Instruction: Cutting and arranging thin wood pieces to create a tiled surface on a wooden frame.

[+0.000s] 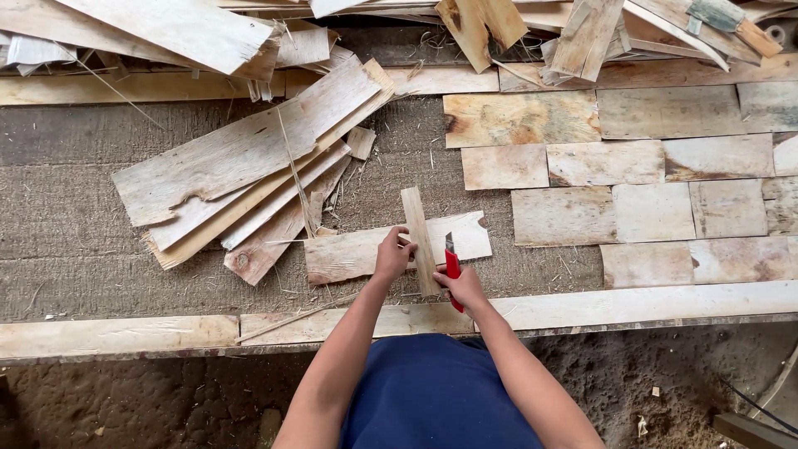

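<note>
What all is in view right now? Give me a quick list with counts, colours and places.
Narrow wood strip: one, pale tan, laid across the veneer sheet, under the left hand.
Veneer sheet: one, pale, flat on the mat at centre.
Utility knife: one, red with a metal blade, beside the strip.
Loose veneer stack: several sheets, grey-tan, left of centre.
Laid veneer pieces: many, tan with dark stains, in rows on the right.
Scrap pile: many, pale, along the top edge.
Mat: one, grey-brown, under everything.
Front plank: pale, along the near edge.
Left hand: presses the strip.
Right hand: grips the knife.
</note>
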